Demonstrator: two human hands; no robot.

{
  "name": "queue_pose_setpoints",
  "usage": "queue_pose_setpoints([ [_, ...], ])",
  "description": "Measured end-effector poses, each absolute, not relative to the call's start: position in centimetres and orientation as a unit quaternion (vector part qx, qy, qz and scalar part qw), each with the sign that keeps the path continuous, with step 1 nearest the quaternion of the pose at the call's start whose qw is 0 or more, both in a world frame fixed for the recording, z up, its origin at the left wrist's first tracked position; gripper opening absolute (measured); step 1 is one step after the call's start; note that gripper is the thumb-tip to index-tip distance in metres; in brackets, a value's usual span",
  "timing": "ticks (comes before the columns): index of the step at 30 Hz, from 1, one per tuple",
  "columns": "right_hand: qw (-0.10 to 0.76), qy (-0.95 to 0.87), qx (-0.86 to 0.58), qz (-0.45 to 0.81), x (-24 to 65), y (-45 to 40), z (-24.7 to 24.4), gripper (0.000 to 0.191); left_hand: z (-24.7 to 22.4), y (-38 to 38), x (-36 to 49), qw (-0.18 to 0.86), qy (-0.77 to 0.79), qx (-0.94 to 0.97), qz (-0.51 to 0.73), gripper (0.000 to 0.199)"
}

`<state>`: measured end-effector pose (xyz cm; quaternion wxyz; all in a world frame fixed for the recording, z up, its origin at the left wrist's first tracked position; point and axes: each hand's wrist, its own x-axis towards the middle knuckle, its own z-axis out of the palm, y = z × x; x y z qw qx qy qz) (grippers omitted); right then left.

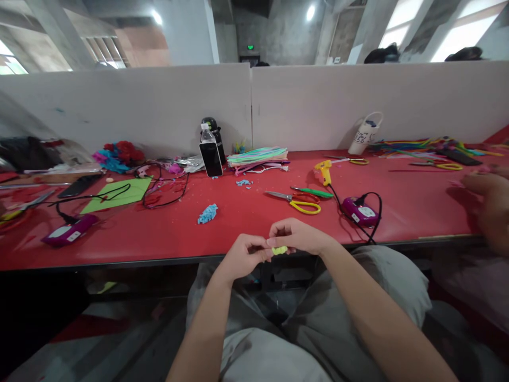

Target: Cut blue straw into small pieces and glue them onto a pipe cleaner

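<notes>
My left hand and my right hand meet just above my lap, in front of the table edge. Between their fingertips is a small, bumpy pale-yellow piece, partly covered by the fingers. My right thumb and fingers are closed around it. The left fingertips pinch at its left end. On the table ahead lies a light-blue bumpy cluster, with small blue bits behind it. Scissors with yellow and red handles lie beyond my right hand, beside a green-handled tool.
A yellow glue gun and a purple power block with cords stand to the right. A phone leans on bottles near a bundle of pastel stems. Another person's hand is at far right. Green paper lies left.
</notes>
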<state>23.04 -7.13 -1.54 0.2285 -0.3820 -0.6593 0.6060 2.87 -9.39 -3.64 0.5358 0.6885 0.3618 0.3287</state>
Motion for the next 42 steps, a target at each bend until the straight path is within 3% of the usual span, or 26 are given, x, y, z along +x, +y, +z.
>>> queue_pose_setpoints([
  [5, 0.308, -0.636, -0.349, 0.616, 22.3, -7.1, -2.0, 0.028, -4.7, -9.0, 3.1, 0.577, 0.347, 0.629, 0.388, 0.021],
  [10, 0.384, -0.684, -0.302, 0.542, 22.4, -7.1, -2.1, 0.021, -5.6, -8.4, 3.4, 0.67, 0.332, 0.476, 0.463, 0.015],
  [14, 0.378, -0.714, -0.305, 0.504, 22.6, -7.4, -1.9, 0.027, -5.4, -8.3, 3.3, 0.672, 0.35, 0.44, 0.481, 0.015],
  [23, 0.384, -0.726, -0.381, 0.426, 22.2, -7.5, -1.9, 0.022, -4.1, -9.0, 2.8, 0.496, 0.407, 0.628, 0.441, 0.029],
  [30, 0.426, -0.717, -0.371, 0.408, 22.1, -7.3, -2.5, 0.023, -3.9, -9.0, 2.4, 0.573, 0.397, 0.578, 0.423, 0.029],
  [36, 0.391, -0.779, -0.328, 0.363, 21.9, -7.8, -1.9, 0.028, -3.7, -9.0, 2.8, 0.567, 0.401, 0.595, 0.405, 0.021],
  [42, 0.378, -0.813, -0.316, 0.309, 21.8, -8.1, -2.0, 0.035, -3.6, -9.0, 2.3, 0.651, 0.393, 0.524, 0.384, 0.024],
])
